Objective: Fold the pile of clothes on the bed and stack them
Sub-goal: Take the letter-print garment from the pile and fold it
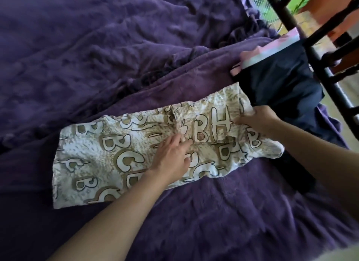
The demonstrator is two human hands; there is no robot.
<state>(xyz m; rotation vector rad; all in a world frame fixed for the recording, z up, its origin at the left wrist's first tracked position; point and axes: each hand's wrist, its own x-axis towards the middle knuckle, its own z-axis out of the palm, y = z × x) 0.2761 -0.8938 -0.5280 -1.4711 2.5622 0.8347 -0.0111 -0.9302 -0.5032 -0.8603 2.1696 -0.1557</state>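
Observation:
A cream garment printed with big tan letters (108,153) lies folded lengthwise across the purple bed cover, running from lower left to upper right. My left hand (171,157) rests flat on its middle, fingers straight and pointing up toward a crease. My right hand (258,120) is at the garment's right end, fingers curled round the cloth edge there. Behind that end lies a dark navy garment (279,85) with a pink and pale folded piece (270,50) above it.
The purple fleece blanket (97,46) covers the whole bed, rumpled into ridges across the middle. A dark wooden bed frame or chair (318,52) stands at the upper right, close behind the navy cloth. The bed's edge drops off at the far right.

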